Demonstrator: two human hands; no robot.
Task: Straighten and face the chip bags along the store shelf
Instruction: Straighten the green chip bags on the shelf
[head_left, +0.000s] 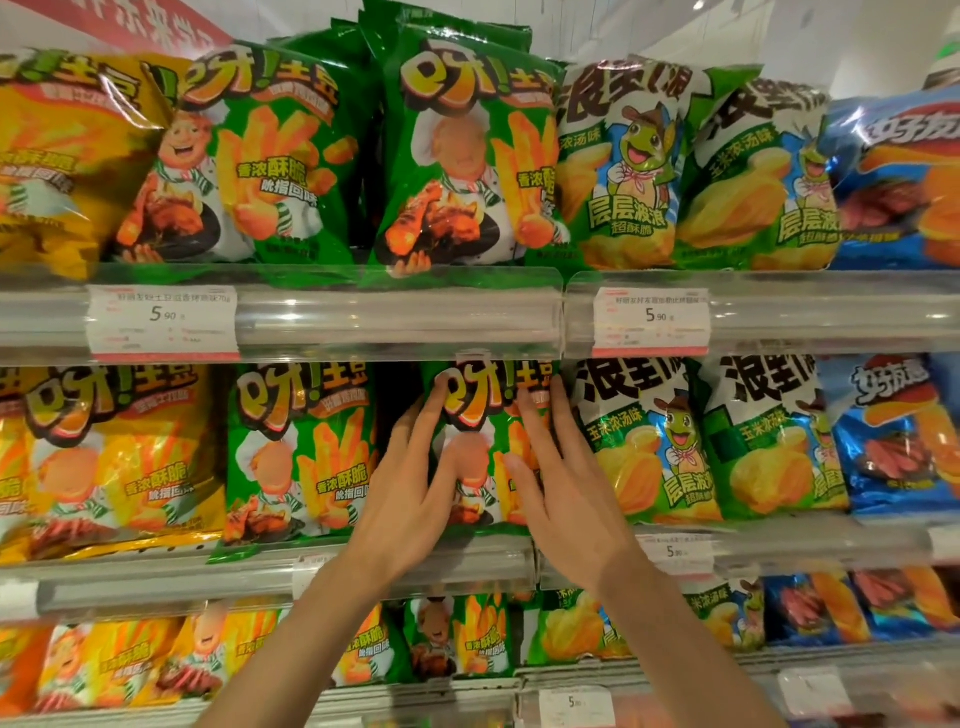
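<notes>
The left hand (410, 499) and right hand (566, 483), fingers straight and spread, are pressing flat on the green bag (483, 415), apparently squaring its face to the shelf rail (156, 577)

Bright, even store light from above; colours saturated, nothing underexposed. White glare streaks on the glossy chip bags (470, 171), strongest on the top row and on the blue bags (893, 182) at the right. Clear plastic shelf rail (395, 317) reflects pale bands and washes out part of the price tags (163, 322). Dark gap behind the middle-row bags, between the two hands (483, 467), is in shadow. Wide-angle distortion: shelves bow and bags lean outward toward the edges. Left and right margins soft and smeared, bottom row blurred. Centre sharper, print readable. Faces on bags blurred out.
</notes>
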